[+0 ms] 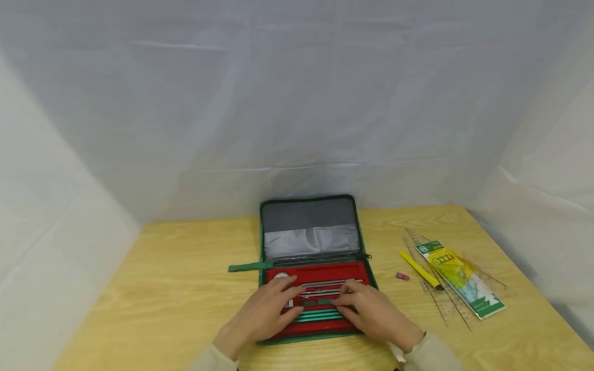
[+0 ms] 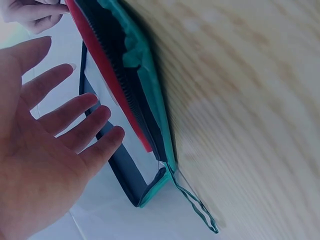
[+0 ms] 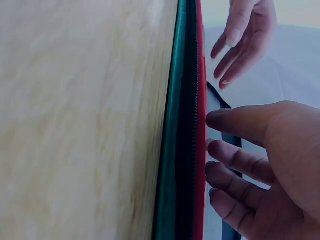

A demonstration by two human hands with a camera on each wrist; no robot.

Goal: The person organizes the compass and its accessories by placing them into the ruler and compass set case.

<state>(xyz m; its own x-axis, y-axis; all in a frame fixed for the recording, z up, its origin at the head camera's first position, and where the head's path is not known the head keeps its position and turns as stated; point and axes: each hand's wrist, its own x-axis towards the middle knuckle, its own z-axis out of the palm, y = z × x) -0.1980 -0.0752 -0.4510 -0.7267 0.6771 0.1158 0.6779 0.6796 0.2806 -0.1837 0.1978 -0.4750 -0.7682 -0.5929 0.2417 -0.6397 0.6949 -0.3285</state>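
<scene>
A zip case (image 1: 310, 212) lies unfolded on the table, its grey lid back and a red tray (image 1: 320, 325) in front. Silver drawing tools (image 1: 325, 283), teal pencils (image 1: 320, 315) and a small green piece (image 1: 324, 301) are set in the tray. My left hand (image 1: 264, 309) hovers over the tray's left side, fingers spread and nothing held, as the left wrist view shows. At the right end of the green piece, my right hand (image 1: 371, 309) has its fingertips down on the tray. Its thumb and fingers stand apart, loosely bent, in the right wrist view.
To the right lie a clear packet (image 1: 464, 281) with green and yellow print, transparent rulers (image 1: 445, 304), a yellow pen-like tool (image 1: 419, 269), a pink eraser (image 1: 402, 276) and a small sharpener (image 1: 424, 286). A green strap (image 1: 246, 267) sticks out left of the case. White sheeting surrounds the table.
</scene>
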